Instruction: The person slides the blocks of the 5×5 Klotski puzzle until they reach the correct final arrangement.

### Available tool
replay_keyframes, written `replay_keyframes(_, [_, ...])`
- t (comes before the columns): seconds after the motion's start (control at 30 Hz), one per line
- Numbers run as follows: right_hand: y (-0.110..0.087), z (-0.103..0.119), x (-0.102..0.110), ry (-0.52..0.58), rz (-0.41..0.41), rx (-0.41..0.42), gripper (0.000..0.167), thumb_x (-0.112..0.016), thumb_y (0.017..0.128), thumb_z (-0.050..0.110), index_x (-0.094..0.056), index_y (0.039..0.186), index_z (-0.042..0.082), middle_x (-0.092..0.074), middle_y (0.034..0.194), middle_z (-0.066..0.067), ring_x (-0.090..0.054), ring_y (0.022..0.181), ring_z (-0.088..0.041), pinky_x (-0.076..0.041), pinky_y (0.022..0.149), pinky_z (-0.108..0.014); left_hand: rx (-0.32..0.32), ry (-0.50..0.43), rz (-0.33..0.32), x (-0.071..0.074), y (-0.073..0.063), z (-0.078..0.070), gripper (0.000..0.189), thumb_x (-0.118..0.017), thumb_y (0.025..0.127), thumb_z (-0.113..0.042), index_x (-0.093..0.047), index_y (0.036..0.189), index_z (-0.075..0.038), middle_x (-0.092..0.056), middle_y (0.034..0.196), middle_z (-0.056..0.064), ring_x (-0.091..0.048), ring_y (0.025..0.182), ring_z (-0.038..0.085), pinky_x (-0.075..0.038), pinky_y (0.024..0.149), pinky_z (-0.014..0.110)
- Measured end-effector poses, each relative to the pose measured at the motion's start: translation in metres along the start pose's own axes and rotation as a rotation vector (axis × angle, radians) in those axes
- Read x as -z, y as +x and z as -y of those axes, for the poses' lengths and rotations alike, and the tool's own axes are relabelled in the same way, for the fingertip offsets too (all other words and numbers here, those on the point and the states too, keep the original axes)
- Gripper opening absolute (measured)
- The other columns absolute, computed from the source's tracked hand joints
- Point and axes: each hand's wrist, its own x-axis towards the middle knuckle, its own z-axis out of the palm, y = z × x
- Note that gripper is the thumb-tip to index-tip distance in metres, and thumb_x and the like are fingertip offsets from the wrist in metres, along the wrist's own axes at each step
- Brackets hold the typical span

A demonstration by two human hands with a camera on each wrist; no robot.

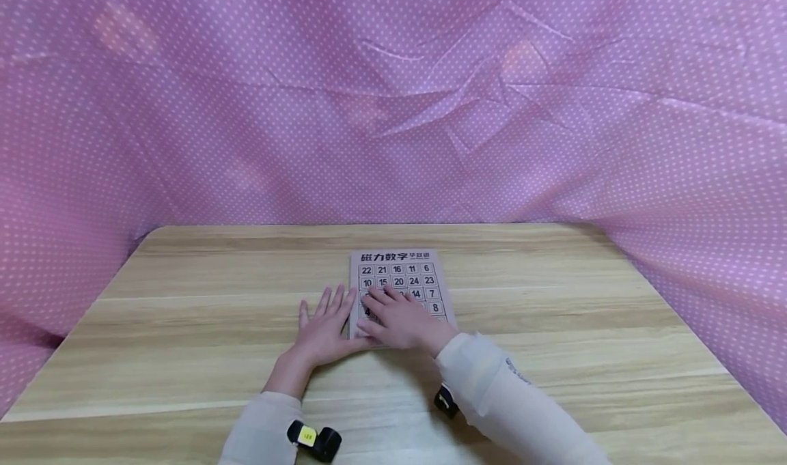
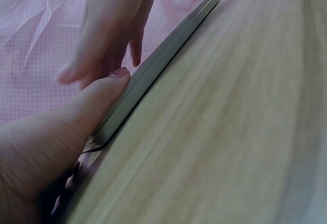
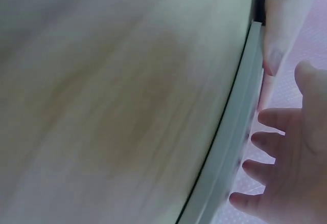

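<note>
A pale number sliding puzzle (image 1: 393, 255) with dark printed characters across its top lies flat on the table. Its square number tiles (image 1: 397, 275) sit in rows. Along the puzzle's left side rests my left hand (image 1: 326, 335), fingers spread and straight. Its thumb (image 2: 110, 88) lies over the near edge of the board in the left wrist view. My right hand (image 1: 402, 320) is over the lower left tiles, covering several numbers. In the right wrist view its fingers (image 3: 268, 143) are spread and slightly bent, with the tips close above the puzzle face.
The wooden table (image 1: 553, 280) extends around the puzzle on all sides. Pink dotted cloth (image 1: 393, 144) hangs behind the table and along both sides. Black wrist devices (image 1: 315, 440) are strapped over the light sleeves (image 1: 510, 397).
</note>
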Motion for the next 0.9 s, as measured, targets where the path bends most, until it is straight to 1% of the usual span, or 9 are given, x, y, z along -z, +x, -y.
replay_keyframes(0.13, [0.008, 0.002, 0.001, 0.006, 0.035, -0.031, 0.063, -0.021, 0.088, 0.055, -0.024, 0.137, 0.015, -0.017, 0.141, -0.004, -0.011, 0.127, -0.029, -0.015, 0.097, -0.052, 0.002, 0.001, 0.007, 0.000, 0.000, 0.001, 0.105, -0.036, 0.061, -0.081, -0.015, 0.139, -0.014, -0.011, 0.142, 0.011, -0.001, 0.128, 0.029, 0.008, 0.093, 0.057])
replay_keyframes(0.33, [0.012, 0.003, 0.002, 0.010, 0.037, -0.048, 0.063, -0.022, 0.088, 0.055, -0.025, 0.137, 0.015, -0.018, 0.141, -0.003, -0.011, 0.127, -0.028, -0.015, 0.097, -0.052, 0.005, -0.005, 0.005, -0.001, 0.002, 0.002, 0.105, -0.037, 0.061, -0.081, -0.015, 0.139, -0.015, -0.011, 0.142, 0.010, -0.001, 0.128, 0.029, 0.008, 0.093, 0.057])
replay_keyframes(0.57, [0.005, 0.005, 0.001, -0.018, 0.043, -0.037, 0.059, -0.023, 0.089, 0.053, -0.026, 0.137, 0.018, -0.018, 0.141, -0.001, -0.011, 0.127, -0.027, -0.012, 0.097, -0.053, -0.007, -0.010, -0.002, 0.000, 0.001, 0.002, 0.103, -0.038, 0.062, -0.079, -0.016, 0.139, -0.014, -0.012, 0.142, 0.011, -0.002, 0.128, 0.030, 0.007, 0.094, 0.057])
replay_keyframes(0.67, [0.001, 0.005, 0.000, -0.032, 0.028, -0.021, 0.058, -0.022, 0.089, 0.052, -0.027, 0.136, 0.019, -0.019, 0.141, -0.001, -0.012, 0.127, -0.026, -0.013, 0.097, -0.053, -0.009, -0.005, -0.001, 0.001, 0.000, 0.001, 0.101, -0.040, 0.064, -0.077, -0.017, 0.139, -0.013, -0.012, 0.141, 0.012, -0.002, 0.128, 0.031, 0.007, 0.094, 0.057])
replay_keyframes(0.9, [-0.008, 0.006, -0.002, -0.051, 0.002, 0.018, 0.056, -0.022, 0.090, 0.051, -0.030, 0.136, 0.019, -0.022, 0.140, -0.001, -0.014, 0.127, -0.027, -0.017, 0.096, -0.053, -0.016, 0.008, 0.000, 0.000, 0.000, 0.001, 0.098, -0.045, 0.066, -0.072, -0.018, 0.138, -0.012, -0.013, 0.141, 0.013, -0.003, 0.128, 0.031, 0.006, 0.093, 0.058])
